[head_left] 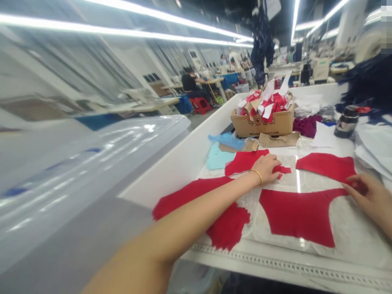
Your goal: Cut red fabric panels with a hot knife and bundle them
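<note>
Several red fabric pieces lie on a white lace sheet [346,228] on the worktable. My left hand [268,168] reaches across with a gold bangle at the wrist, its fingers curled on a small red scrap [283,169] beside a red piece [245,161]. My right hand [372,197] rests at the table's right side, fingers bent and pressing the tip of the large red piece [298,214]. Another red piece [329,167] lies just beyond it. A further red piece [226,226] lies under my left forearm.
A cardboard box [263,122] full of red and white scraps stands at the back. Light blue pieces [219,157], brown paper patterns [278,140], purple fabric [306,125], a dark jar [346,121] and white stacks [373,147] surround it. Seated workers [191,83] are far behind. The raised white table edge [190,155] runs along the left.
</note>
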Demonstrator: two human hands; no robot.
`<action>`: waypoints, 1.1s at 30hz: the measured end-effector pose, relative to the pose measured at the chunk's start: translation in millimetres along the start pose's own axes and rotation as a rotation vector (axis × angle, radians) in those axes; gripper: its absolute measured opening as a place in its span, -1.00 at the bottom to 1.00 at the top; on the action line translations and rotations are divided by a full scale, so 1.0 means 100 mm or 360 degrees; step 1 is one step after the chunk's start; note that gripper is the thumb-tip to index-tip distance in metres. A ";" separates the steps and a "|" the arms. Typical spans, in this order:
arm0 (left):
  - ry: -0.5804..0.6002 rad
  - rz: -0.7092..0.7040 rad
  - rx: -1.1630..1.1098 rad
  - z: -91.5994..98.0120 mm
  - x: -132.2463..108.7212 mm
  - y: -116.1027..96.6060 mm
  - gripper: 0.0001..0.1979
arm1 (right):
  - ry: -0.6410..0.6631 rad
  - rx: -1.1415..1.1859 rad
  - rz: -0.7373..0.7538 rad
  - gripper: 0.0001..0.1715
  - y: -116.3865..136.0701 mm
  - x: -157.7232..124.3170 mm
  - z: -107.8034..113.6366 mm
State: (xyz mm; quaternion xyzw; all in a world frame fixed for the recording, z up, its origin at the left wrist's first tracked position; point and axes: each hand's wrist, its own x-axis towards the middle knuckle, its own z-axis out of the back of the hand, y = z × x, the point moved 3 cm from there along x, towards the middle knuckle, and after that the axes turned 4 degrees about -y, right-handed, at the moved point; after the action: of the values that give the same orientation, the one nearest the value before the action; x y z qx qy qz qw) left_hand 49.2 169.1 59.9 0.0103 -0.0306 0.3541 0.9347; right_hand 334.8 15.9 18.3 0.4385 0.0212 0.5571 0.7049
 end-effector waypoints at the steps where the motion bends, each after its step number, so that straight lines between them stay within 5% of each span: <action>1: 0.0000 -0.0005 -0.0018 -0.03 0.01 -0.01 -0.79 | -0.0012 0.0002 -0.0001 -0.48 0.00 -0.01 -0.01; 9: -0.0096 0.0095 -0.0158 -0.12 0.09 -0.02 -0.80 | 0.0141 0.0089 -0.0024 -0.62 0.22 -0.03 -0.04; 16: -0.0174 0.0102 -0.0246 -0.09 0.00 0.04 -0.80 | 0.0566 0.0122 0.0183 -0.78 0.78 0.04 -0.29; 25: -0.0282 0.0044 -0.0261 -0.12 -0.03 0.02 -0.79 | 0.0372 0.0009 0.0239 -0.86 1.23 0.22 -1.08; 33: -0.0382 0.0168 -0.0086 0.04 -0.11 0.36 -0.76 | -0.0023 0.0184 0.0267 -0.79 1.45 0.30 -0.97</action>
State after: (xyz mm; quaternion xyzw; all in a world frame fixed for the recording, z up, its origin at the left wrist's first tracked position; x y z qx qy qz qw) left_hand 17.0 189.1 63.3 0.0258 -0.1523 0.3981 0.9043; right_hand 184.5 97.0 65.0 0.4827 0.0113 0.6089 0.6294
